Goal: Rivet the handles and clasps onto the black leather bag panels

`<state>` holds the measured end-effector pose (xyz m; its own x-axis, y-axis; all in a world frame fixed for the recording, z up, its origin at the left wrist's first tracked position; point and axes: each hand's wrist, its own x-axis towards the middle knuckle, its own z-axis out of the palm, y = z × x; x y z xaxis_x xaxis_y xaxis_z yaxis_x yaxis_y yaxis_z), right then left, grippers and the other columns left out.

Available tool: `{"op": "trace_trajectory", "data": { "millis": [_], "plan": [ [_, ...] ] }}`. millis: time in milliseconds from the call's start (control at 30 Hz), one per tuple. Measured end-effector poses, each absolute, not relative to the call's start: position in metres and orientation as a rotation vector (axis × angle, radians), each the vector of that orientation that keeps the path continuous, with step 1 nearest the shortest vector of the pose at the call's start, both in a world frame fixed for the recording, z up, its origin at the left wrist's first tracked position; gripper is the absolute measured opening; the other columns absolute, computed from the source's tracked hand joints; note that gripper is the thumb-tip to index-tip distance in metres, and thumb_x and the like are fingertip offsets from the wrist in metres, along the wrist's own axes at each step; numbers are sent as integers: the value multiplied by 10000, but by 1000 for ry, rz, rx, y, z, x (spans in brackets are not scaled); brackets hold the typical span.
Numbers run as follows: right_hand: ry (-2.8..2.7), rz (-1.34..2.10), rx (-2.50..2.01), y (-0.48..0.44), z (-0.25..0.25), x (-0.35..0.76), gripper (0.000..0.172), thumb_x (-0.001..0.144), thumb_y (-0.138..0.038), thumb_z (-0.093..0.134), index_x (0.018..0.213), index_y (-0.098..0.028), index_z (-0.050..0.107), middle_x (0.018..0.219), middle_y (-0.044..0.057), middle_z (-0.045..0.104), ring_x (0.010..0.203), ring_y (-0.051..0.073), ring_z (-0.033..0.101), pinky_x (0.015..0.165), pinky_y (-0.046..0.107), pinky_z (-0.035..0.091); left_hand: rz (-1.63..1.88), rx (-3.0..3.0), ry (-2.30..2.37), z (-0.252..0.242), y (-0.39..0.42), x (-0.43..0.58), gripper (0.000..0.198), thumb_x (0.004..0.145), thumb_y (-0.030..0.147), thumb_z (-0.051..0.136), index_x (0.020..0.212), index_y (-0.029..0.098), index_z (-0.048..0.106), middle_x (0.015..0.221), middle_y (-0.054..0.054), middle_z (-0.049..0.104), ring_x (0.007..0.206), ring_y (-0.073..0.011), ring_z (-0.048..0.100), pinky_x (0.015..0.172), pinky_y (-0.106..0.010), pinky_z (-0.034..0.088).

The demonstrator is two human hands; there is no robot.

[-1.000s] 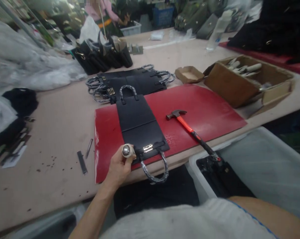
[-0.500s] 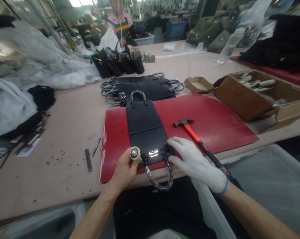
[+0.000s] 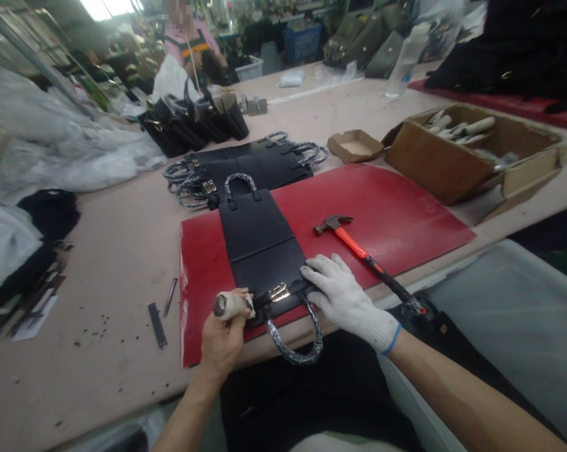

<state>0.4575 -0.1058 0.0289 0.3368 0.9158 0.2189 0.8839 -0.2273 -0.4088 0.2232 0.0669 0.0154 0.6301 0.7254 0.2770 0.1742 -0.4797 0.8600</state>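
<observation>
A black leather bag panel (image 3: 263, 231) lies lengthwise toward me, with a plastic-wrapped handle at each end. Its near handle (image 3: 294, 358) hangs past the table edge, and a shiny metal clasp (image 3: 279, 292) sits just above it. My bare left hand (image 3: 224, 339) is closed around a thick, white-wrapped punch-like tool (image 3: 231, 306), tilted at the panel's near left corner; its lower end is hidden. My right hand (image 3: 342, 295), in a white knit glove, rests with outstretched fingers on the panel's near right edge. To its right is a claw hammer (image 3: 351, 242).
Under the panel is a red mat (image 3: 382, 207). Several similar black panels (image 3: 245, 164) are piled behind. A cardboard box (image 3: 446, 166) of white-wrapped tools stands at right, beside a small open carton (image 3: 355, 147). A flat dark strip (image 3: 157, 326) and metal rod (image 3: 170, 297) lie at left.
My view has shifted, moving the scene leftward. The wrapped tool in my left hand has tipped from end-on to slanted. My gloved hand stays at the panel's right edge, fingers more spread.
</observation>
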Motion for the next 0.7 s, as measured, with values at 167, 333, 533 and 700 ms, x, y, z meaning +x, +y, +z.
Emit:
{"op": "trace_trajectory", "data": {
  "millis": [167, 333, 533, 700],
  "plan": [
    [-1549, 98, -2158, -105, 29, 454, 504, 869, -102, 702, 1360, -198, 640, 1442, 109, 576, 1371, 337, 469, 1234, 631, 265, 801, 1967, 737, 17, 71, 220, 246, 955, 371, 655, 1132, 211, 716, 1175, -104, 748, 1078, -282, 734, 981, -474, 617],
    [-1529, 71, -2169, -104, 26, 450, 497, 872, -116, 698, 1356, -212, 645, 1448, 105, 580, 1378, 351, 464, 1231, 643, 263, 789, 1996, 709, 14, 70, 217, 248, 953, 369, 650, 1124, 206, 723, 1198, -115, 739, 1106, -282, 722, 996, -473, 610],
    [-1514, 64, -2159, -104, 22, 448, 515, 864, -142, 736, 1365, -215, 639, 1458, 88, 580, 1395, 353, 445, 1241, 633, 244, 855, 1644, 857, 8, 81, 219, 305, 952, 459, 659, 1076, 184, 699, 1086, -109, 760, 967, -277, 763, 872, -449, 660],
    [-1460, 45, -2136, -103, 19, 444, 530, 835, -140, 761, 1344, -225, 640, 1449, 78, 591, 1383, 347, 461, 1252, 632, 213, 815, 1694, 941, 14, 88, 211, 425, 907, 558, 703, 1055, 160, 729, 1018, -108, 775, 951, -285, 760, 888, -443, 663]
  ]
}}
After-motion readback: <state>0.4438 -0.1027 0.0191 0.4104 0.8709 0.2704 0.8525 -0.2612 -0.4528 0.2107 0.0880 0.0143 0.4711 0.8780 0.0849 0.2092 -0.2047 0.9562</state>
